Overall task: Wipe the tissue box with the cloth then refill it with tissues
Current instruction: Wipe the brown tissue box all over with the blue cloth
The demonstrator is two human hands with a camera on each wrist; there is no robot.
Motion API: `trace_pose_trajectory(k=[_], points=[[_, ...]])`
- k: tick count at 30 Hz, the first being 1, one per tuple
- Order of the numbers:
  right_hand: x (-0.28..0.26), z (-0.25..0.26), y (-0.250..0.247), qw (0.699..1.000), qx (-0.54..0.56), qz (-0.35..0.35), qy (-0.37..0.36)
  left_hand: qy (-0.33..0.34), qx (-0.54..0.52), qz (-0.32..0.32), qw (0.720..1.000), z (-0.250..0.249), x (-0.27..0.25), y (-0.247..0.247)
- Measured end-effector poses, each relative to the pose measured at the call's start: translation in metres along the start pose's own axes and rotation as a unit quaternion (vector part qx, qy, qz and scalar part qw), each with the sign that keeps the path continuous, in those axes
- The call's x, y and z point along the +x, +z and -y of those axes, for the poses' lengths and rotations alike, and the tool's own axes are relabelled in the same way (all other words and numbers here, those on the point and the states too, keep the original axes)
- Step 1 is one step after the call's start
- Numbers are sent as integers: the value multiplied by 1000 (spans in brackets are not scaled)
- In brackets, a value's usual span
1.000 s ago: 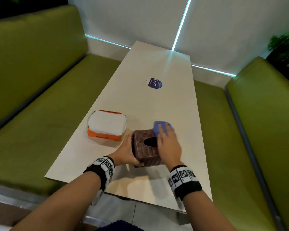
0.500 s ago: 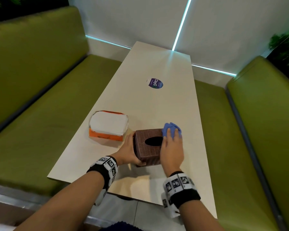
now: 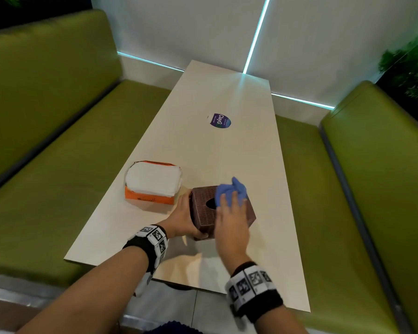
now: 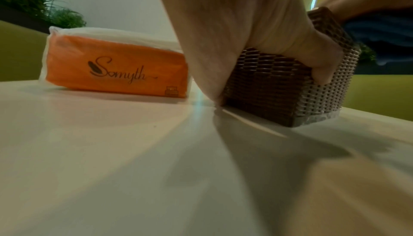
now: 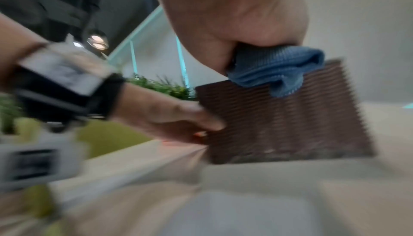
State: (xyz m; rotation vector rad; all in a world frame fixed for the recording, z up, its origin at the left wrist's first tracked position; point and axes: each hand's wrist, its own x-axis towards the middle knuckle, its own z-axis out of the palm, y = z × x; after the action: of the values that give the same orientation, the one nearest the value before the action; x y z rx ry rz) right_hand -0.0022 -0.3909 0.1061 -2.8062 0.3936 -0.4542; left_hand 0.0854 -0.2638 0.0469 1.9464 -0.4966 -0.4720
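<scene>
The brown woven tissue box (image 3: 221,210) stands on the pale table (image 3: 227,145) near its front end, turned corner-on to the person, its dark oval slot (image 3: 211,203) facing up and, as far as the head view shows, with no tissue poking out of it. On its top lies the blue cloth (image 3: 231,191), bunched under the right hand (image 3: 231,220); the fingers (image 3: 232,201) lie fairly straight over the cloth and press it down onto the lid, and the right-wrist view shows a fold of it drooping over the top edge onto a side wall, though that picture is blurred. The left hand (image 3: 182,219) steadies the box from the left, thumb curled round the near corner and the other fingers out of sight behind the far side. Just left of the box, close but apart from it, sits the refill: an orange "Somyth" tissue pack (image 3: 152,183), its white tissues showing through a clear top, untouched by either hand. Judged from this, the work is in its first half: the wipe is under way on the top, the side walls look still to be gone over, and the whole refill is left, with the cloth to be put down, the pack opened and its tissues put into the box. Green bench seats (image 3: 58,184) flank the table, and a round purple sticker (image 3: 219,121) lies further up it.
</scene>
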Motion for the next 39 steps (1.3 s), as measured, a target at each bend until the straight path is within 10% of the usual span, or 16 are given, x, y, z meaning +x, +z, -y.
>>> trace_pose_trajectory(k=[4, 11, 19, 26, 34, 39], points=[[0, 25, 13, 988, 43, 47, -140, -33, 18, 20, 999, -3, -4, -4], [42, -43, -5, 991, 43, 32, 124, 0, 3, 22, 1000, 4, 0, -4], [4, 36, 12, 990, 45, 78, -104, -49, 35, 22, 998, -1, -5, -6], [35, -45, -7, 989, 55, 56, 127, -27, -1, 22, 999, 1, -3, -4], [8, 35, 18, 993, 39, 64, -94, -59, -17, 17, 998, -13, -7, -5], [51, -33, 2, 993, 31, 105, 46, -6, 3, 3, 1000, -2, -4, -3]])
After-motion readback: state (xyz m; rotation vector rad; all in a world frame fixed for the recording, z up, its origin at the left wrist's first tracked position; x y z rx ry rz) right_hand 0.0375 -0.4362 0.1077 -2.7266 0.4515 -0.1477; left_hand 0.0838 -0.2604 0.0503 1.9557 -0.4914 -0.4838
